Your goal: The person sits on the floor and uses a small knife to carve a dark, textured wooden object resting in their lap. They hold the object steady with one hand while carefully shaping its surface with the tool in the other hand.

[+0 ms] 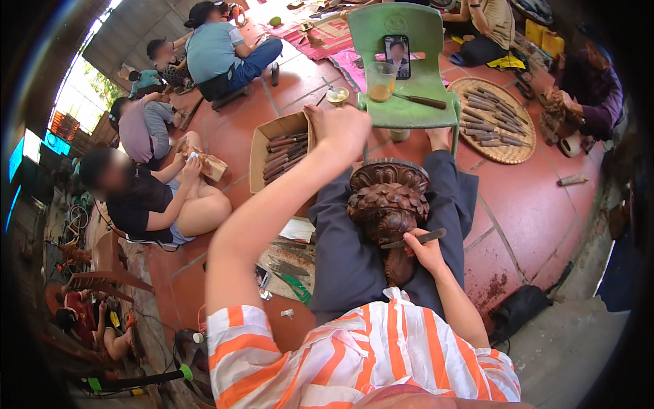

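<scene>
Between my trousered legs stands a dark brown carved wooden piece (390, 198), with petal-like rings at its top and a narrower lower end toward me. My right hand (426, 253) is closed around a carving chisel (430, 236), held crosswise over the lower part of the carving. My left hand (346, 128) is raised at the end of a bent arm, in front of the green chair and just right of a cardboard box (259, 158) of wooden-handled chisels (285, 155). The back of that hand hides its fingers.
The green plastic chair (398, 117) holds a phone (396, 54), a cup (380, 85) and a knife (426, 101). A woven tray (501, 151) of chisels lies right of it. Several people sit around; one (153, 198) works close by at left. A green-handled saw (297, 289) lies beside my left leg.
</scene>
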`<state>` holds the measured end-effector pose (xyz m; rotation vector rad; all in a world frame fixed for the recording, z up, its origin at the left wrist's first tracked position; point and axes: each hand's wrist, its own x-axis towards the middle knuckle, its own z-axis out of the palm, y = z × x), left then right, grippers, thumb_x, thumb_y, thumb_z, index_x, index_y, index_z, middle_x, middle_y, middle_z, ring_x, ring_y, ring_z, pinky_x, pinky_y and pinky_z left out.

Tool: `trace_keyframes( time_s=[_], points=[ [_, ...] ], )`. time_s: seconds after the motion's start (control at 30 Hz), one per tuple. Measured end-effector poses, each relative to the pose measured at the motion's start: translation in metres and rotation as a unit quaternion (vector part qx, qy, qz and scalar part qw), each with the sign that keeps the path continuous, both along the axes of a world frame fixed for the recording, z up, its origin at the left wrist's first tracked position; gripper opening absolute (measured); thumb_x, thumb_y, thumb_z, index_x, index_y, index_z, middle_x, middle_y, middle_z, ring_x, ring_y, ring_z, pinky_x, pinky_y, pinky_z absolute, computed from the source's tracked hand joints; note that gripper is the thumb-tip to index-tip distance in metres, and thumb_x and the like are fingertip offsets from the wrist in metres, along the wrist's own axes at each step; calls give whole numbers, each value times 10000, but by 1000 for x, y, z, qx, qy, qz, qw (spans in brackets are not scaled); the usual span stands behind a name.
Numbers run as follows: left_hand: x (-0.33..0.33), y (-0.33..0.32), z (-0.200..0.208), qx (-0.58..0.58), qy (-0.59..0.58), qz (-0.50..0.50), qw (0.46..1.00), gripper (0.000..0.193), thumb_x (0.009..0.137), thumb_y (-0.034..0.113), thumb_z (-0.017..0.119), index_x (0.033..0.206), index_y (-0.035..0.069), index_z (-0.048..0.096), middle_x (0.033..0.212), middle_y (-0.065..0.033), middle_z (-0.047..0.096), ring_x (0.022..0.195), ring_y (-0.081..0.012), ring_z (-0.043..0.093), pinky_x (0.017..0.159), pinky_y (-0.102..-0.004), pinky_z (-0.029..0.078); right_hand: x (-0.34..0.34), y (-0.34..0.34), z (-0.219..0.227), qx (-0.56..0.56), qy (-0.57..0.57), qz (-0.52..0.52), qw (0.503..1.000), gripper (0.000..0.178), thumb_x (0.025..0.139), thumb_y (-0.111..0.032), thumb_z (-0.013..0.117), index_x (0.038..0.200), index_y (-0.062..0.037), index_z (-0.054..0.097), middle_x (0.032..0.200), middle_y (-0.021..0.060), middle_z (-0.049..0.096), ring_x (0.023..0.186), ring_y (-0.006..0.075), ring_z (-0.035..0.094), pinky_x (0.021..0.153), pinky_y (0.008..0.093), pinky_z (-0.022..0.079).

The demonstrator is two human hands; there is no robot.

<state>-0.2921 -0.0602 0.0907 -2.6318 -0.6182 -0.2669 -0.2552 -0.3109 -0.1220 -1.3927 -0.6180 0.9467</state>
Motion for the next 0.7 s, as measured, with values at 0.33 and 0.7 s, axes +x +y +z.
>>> trace_keyframes(
  time_s=[0.33, 0.7],
  points=[
    [-55, 124, -63, -687, -704, -44, -171, 525, 976, 312, 180, 1034, 53, 633, 464, 49, 271, 348, -59, 220, 319, -194, 199, -2, 2, 2, 7, 9, -4, 1000, 227, 884, -219, 617, 749, -37, 601, 619, 1, 572, 540, 54, 520, 501, 196, 419],
    [-9, 22, -104, -290, -299, -168, 893, 332, 882, 304, 551, 1010, 14, 651, 608, -96, 523, 621, -298, 556, 675, -388, 468, 1, 2, 6, -9, 23, 5, 1000, 236, 888, -221, 612, 738, -40, 593, 623, -1, 571, 543, 54, 522, 502, 198, 422]
  ],
)
